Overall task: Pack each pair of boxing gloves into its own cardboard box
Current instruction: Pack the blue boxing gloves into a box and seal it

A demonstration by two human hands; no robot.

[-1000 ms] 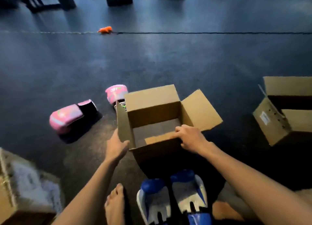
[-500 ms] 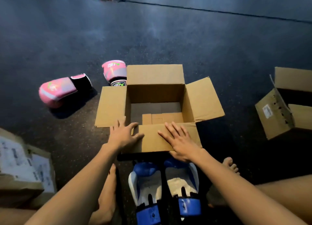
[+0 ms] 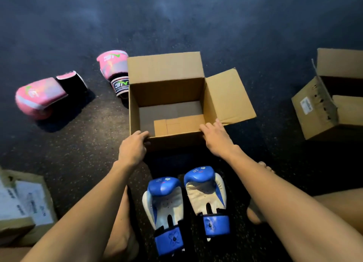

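Note:
An open, empty cardboard box (image 3: 167, 88) stands on the floor in front of me, its far flap upright and its right flap spread outward. My left hand (image 3: 133, 146) curls its fingers over the near-left corner of the rim. At the near-right corner, my right hand (image 3: 215, 137) lies on the rim with its fingers over the edge. Two blue and white boxing gloves (image 3: 165, 206) (image 3: 206, 196) lie side by side between my forearms, just short of the box. One pink glove (image 3: 41, 96) lies to the left, another pink glove (image 3: 114, 69) touches the box's far-left side.
A second open cardboard box (image 3: 314, 108) lies tipped at the right. Labelled cardboard boxes (image 3: 23, 206) are stacked at the bottom left. My bare feet (image 3: 121, 240) rest on the dark speckled floor beside the blue gloves.
The near flap that both palms pressed on is now folded down out of sight, and the left flap no longer spreads out. Both hands have shifted to the near corners of the rim.

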